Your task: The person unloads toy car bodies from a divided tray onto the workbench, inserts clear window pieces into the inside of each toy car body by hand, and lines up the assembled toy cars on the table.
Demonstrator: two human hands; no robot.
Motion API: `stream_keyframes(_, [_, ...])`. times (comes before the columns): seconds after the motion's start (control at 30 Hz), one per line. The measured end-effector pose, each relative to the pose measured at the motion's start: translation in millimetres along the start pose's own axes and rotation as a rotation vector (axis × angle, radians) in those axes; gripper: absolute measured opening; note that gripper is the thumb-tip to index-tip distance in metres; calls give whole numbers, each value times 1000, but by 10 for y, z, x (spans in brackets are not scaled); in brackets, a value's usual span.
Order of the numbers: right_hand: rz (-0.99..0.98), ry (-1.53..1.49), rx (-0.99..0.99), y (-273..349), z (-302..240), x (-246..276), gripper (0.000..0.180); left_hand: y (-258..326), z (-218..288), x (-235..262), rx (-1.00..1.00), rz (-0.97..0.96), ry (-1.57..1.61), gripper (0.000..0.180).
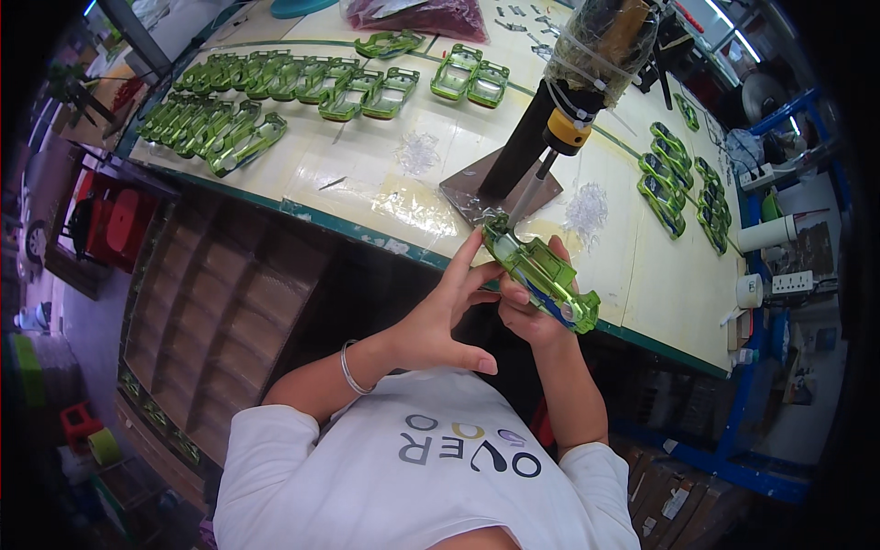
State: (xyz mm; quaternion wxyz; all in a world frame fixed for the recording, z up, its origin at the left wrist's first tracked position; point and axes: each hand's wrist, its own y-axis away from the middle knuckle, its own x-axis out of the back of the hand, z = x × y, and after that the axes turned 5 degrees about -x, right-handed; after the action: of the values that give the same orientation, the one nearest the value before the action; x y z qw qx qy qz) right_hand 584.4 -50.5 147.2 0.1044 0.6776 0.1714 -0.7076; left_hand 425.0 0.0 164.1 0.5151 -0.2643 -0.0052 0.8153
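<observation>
A translucent green plastic toy car shell [545, 266] is held up at the table's near edge. My right hand [530, 312] grips it from beneath and the side, with some fingertips showing past its far side. My left hand [449, 307] has its fingers stretched out and its thumb spread wide; the index fingertip touches the shell's far left end. Directly over that end comes the thin shaft of a mounted electric screwdriver [566, 133], with a yellow collar. Whether its tip touches the shell is hard to make out.
Rows of green shells [302, 78] lie at the back left of the white table [367, 174], more green pieces [665, 179] at the right. A black post stands on a metal base plate [467, 183]. Small clear bits lie in heaps [587, 211] beside it. A brown divided rack [220, 302] stands at left.
</observation>
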Motion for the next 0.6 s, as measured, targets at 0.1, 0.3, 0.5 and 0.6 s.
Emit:
stream_keyframes(0.1, [-30, 3, -7, 4, -18, 12, 58, -5, 15, -5, 4, -14, -11, 120])
stream_keyframes(0.3, [-10, -35, 12, 20, -16, 13, 57, -7, 13, -19, 1, -32, -25, 121])
stream_keyframes(0.5, [-101, -27, -67, 18, -49, 45, 57, -12, 28, -33, 7, -39, -43, 122])
stream_keyframes(0.6, [-40, -39, -35, 32, -38, 34, 56, -9, 28, -36, 6, -41, -51, 123])
